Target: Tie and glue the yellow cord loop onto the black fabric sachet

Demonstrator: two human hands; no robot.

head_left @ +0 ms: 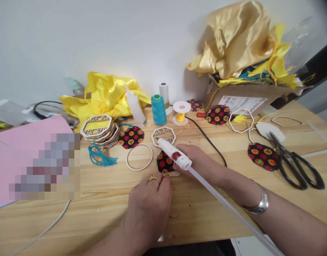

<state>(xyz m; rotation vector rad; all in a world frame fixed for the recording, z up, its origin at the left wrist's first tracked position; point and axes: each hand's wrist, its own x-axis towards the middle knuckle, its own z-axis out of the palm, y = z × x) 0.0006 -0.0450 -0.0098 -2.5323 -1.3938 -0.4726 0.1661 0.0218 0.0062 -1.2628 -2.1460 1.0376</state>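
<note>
A white hot glue gun (174,153) with a long clear glue stick trailing from its back is in my right hand (191,158), its tip pointing up and left. My left hand (151,199), wearing a gold ring, has its fingers bent and pressed together at the lower edge of a black patterned fabric piece (164,161). That piece lies partly hidden under the glue gun. Just past the gun's tip rests a wooden lattice frame (163,136). A plain thin ring (139,157) lies to the left of the fabric piece.
Stacked lattice frames (96,128), a blue tassel (102,156), a bottle (135,106) and a blue thread cone (158,110) stand behind. Black-handled scissors (293,160) lie at right, near a cardboard box (240,99) heaped with cloth. A black cord (208,140) crosses the table.
</note>
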